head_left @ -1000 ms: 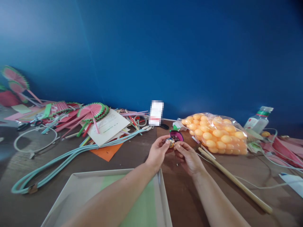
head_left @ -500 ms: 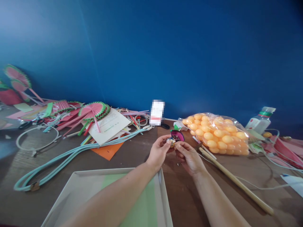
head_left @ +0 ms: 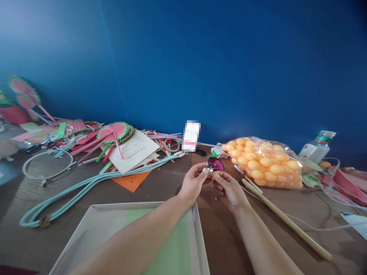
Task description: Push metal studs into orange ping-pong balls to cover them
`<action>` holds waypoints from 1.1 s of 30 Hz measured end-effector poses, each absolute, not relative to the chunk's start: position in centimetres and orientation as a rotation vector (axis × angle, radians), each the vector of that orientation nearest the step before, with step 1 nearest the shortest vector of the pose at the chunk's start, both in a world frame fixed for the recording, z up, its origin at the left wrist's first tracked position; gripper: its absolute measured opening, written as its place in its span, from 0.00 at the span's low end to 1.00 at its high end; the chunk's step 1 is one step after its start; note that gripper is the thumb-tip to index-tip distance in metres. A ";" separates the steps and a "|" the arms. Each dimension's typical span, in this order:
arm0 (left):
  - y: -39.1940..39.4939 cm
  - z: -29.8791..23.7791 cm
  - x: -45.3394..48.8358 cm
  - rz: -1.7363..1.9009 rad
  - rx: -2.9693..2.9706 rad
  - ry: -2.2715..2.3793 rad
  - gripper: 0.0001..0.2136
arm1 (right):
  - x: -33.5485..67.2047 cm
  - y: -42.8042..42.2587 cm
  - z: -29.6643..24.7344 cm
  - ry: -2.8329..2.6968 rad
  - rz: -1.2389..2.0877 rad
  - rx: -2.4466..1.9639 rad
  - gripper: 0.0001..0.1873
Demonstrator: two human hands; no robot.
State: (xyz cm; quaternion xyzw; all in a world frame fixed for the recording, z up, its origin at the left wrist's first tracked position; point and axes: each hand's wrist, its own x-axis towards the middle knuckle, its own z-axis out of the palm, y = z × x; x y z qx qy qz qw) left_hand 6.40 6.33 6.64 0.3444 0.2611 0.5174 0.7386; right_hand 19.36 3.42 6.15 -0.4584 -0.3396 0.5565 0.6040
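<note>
My left hand [head_left: 191, 185] is closed on a small shiny gold-and-silver ball [head_left: 207, 170], its thumb resting on the near side. Close on the right, my right hand [head_left: 231, 191] has thumb and forefinger pinched together beside the ball's lower edge; whatever is between them is too small to make out. Just behind the hands lies a small purple dish or pouch with a dark rim [head_left: 219, 164], holding many tiny dark bits. A tiny pale piece [head_left: 216, 198] shows by the right fingers, partly against the brown table.
A pale tray [head_left: 94, 225] with a green-striped bottom lies under my left forearm. To the right are a clear bag of orange balls [head_left: 263, 162], a wooden stick [head_left: 295, 225] and a plastic bottle [head_left: 315, 149]. Leftward lie pale-blue tubing [head_left: 86, 185], paper fans [head_left: 114, 133] and papers [head_left: 134, 151].
The view has shifted slightly, so the table things sit a little further right. Both hands keep nearly the same pose around the ball.
</note>
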 end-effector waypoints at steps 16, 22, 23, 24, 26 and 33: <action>6.5 6.6 6.5 1.149 0.738 0.595 0.16 | 19.0 3.3 6.3 -0.815 1.251 -1.110 0.14; 6.5 6.5 6.4 1.152 0.741 0.597 0.16 | 18.9 3.3 6.4 -0.834 1.233 -1.118 0.14; 6.5 6.5 6.4 1.152 0.741 0.598 0.16 | 18.9 3.3 6.4 -0.836 1.232 -1.117 0.14; 6.5 6.6 6.4 1.152 0.742 0.601 0.16 | 19.0 3.3 6.4 -0.838 1.232 -1.117 0.14; 6.5 6.6 6.5 1.154 0.741 0.604 0.16 | 19.0 3.3 6.3 -0.844 1.230 -1.120 0.14; 6.5 6.6 6.5 1.157 0.741 0.603 0.16 | 19.0 3.3 6.1 -0.839 1.241 -1.099 0.13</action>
